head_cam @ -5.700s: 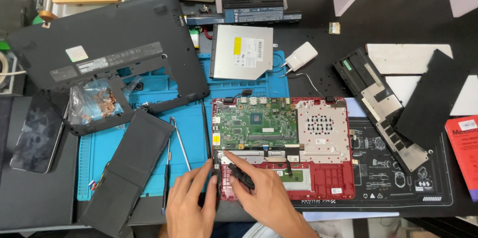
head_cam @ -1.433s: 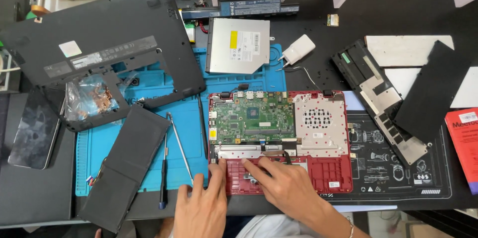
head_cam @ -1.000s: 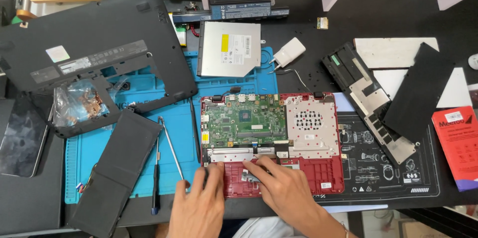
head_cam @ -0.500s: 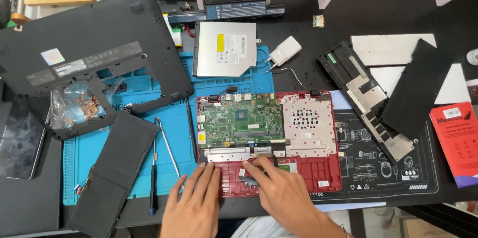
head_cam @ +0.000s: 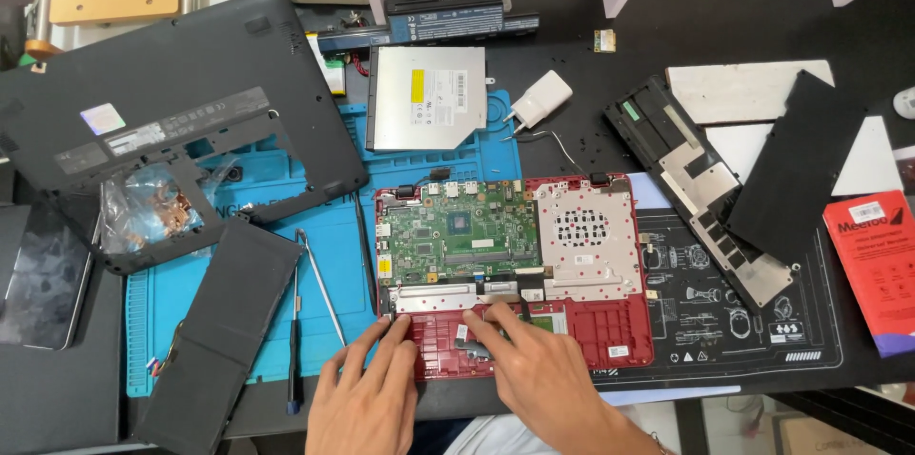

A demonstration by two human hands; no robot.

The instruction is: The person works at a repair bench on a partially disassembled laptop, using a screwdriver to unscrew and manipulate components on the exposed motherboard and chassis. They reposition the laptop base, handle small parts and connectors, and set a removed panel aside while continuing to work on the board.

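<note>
- My left hand point(head_cam: 367, 393) lies flat, fingers spread, on the lower left corner of the opened red laptop chassis point(head_cam: 610, 331), fingertips at the edge of the bare metal strip below the green motherboard point(head_cam: 456, 231); it grasps nothing.
- My right hand point(head_cam: 534, 374) rests on the red palm-rest area just beside it, fingertips pressed onto a small dark part near the middle of the chassis; whether the fingers pinch that part or only press it I cannot tell, since they cover most of it.
- The chassis lies in the middle of the desk, half on the blue work mat point(head_cam: 238, 274) and half on the black printed mat point(head_cam: 734, 303); its front edge is hidden under both my hands and wrists.
- A perforated silver shield plate point(head_cam: 586, 236) covers the right half of the board area.
- Left of the chassis lie tweezers point(head_cam: 319, 288) and a slim screwdriver point(head_cam: 293, 360), touched by neither hand.
- The flat black battery pack point(head_cam: 224, 331) lies tilted on the mat, its lower end cut off by the frame edge.
- The black laptop bottom cover point(head_cam: 181, 102) lies over the mat's upper left, with a clear bag point(head_cam: 143, 212) of coppery parts, hard to make out, showing through its opening.
- Behind sit a silver optical drive point(head_cam: 424, 98), a white charger plug point(head_cam: 540, 98) and a long black battery point(head_cam: 448, 21).
- A red box point(head_cam: 877, 264) is cropped at the right.
</note>
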